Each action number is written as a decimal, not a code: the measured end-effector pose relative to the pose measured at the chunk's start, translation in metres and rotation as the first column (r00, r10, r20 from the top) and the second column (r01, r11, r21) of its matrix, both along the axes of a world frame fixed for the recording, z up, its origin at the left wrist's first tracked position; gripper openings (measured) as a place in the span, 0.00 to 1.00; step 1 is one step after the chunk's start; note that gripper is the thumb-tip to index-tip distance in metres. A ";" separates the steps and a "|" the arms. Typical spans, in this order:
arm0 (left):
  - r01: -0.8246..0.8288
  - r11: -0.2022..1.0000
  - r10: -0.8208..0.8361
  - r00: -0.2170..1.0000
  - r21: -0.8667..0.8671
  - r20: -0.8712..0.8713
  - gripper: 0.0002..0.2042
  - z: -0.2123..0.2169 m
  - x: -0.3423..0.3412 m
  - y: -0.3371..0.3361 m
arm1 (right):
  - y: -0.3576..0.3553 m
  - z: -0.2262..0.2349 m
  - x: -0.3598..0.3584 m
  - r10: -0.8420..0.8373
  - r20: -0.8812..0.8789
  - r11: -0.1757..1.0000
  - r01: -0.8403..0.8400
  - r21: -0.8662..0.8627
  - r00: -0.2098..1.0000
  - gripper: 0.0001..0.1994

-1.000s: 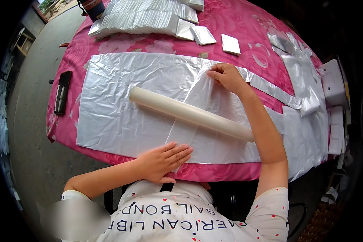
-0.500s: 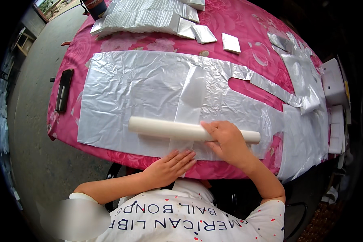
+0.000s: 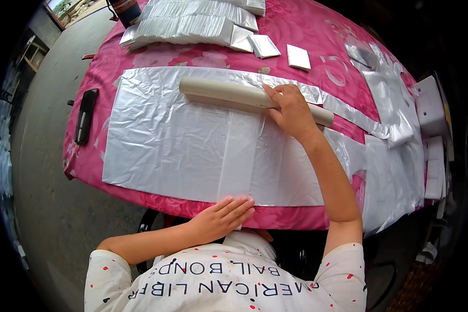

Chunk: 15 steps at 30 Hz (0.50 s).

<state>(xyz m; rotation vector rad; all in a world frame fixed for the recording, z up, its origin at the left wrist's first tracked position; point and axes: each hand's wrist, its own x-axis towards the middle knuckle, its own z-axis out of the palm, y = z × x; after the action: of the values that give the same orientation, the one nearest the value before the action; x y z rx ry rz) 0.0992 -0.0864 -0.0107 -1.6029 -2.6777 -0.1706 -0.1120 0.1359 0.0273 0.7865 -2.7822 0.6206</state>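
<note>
A thin, silvery-white plastic apron (image 3: 156,135) lies flat and wrinkled across the pink table, its neck and strap end to the right. A paler folded strip (image 3: 236,161) runs over its middle from near edge to far. My right hand (image 3: 291,112) grips a long off-white tube (image 3: 221,94) from above, right of its middle. The tube lies along the apron's far side, slightly slanted, and part of its lower side shows. My left hand (image 3: 223,216) rests flat, fingers together and stretched out, at the near edge where the folded strip ends.
Rows of folded white plastic packets (image 3: 187,26) stand at the far left, with a few loose packets (image 3: 298,56) beside them. A black phone (image 3: 86,115) lies near the left edge. More plastic sheets (image 3: 392,171) cover the table's right end, beside white boxes (image 3: 430,106).
My right hand has moved the tube away from me, from the apron's near half to its far side. The plastic's near half looks smoother. My left hand has stayed in place.
</note>
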 end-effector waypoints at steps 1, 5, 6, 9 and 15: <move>0.030 0.999 -0.031 0.999 0.035 0.029 0.25 0.003 -0.003 -0.004 | -0.003 0.000 0.001 0.011 -0.080 1.000 -0.011 0.003 0.997 0.25; -0.025 0.993 0.021 0.999 0.113 0.032 0.22 0.010 -0.012 -0.025 | -0.011 0.001 0.035 0.234 -0.101 0.972 -0.233 0.016 0.967 0.27; -0.008 0.991 -0.001 0.998 0.131 0.066 0.21 0.009 -0.014 -0.028 | -0.012 -0.002 0.052 0.333 -0.029 0.943 -0.333 0.008 0.943 0.27; 0.042 0.974 -0.078 0.986 0.223 0.151 0.20 0.008 -0.018 -0.035 | -0.018 -0.007 0.106 0.508 0.214 0.861 -0.488 -0.142 0.834 0.28; 0.104 0.870 -0.228 0.952 0.482 0.205 0.26 0.014 -0.039 -0.041 | -0.025 -0.015 0.144 0.399 0.121 0.913 -0.382 -0.141 0.909 0.22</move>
<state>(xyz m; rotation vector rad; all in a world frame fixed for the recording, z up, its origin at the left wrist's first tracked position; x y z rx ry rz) 0.0606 -0.1271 0.0029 -1.7314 -2.3779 -1.0098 0.0317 0.1107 0.0124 1.3414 -2.6980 0.9313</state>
